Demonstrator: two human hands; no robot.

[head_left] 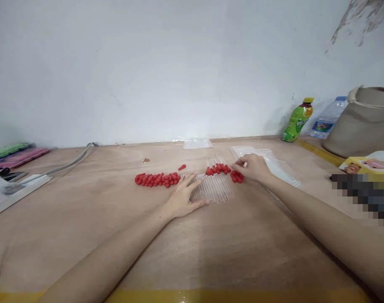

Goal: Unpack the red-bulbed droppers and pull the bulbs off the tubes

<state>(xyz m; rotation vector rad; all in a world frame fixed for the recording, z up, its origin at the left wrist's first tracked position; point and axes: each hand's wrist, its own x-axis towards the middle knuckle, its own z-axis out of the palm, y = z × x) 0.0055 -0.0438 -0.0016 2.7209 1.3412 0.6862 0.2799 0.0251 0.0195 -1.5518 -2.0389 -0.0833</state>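
Note:
Small red rubber bulbs [157, 179] lie in a long cluster to the left of my left hand [184, 197]. That hand rests with fingers spread on the left part of a row of thin clear tubes [212, 189]. More red bulbs [218, 169] sit across the upper part of the tubes; whether they are fitted on them I cannot tell. At the right end, my right hand [251, 167] has thumb and fingers closed beside a small group of red bulbs [237, 177]. What its fingertips hold, if anything, is hidden. One loose red bulb [182, 167] lies farther back.
Clear plastic bags [280, 170] lie beyond my right hand, with another bag [197, 144] by the wall. At right stand a green bottle [297, 120], a water bottle [329, 118] and a grey bin [362, 122]. A power strip [21, 193] with a cable lies left.

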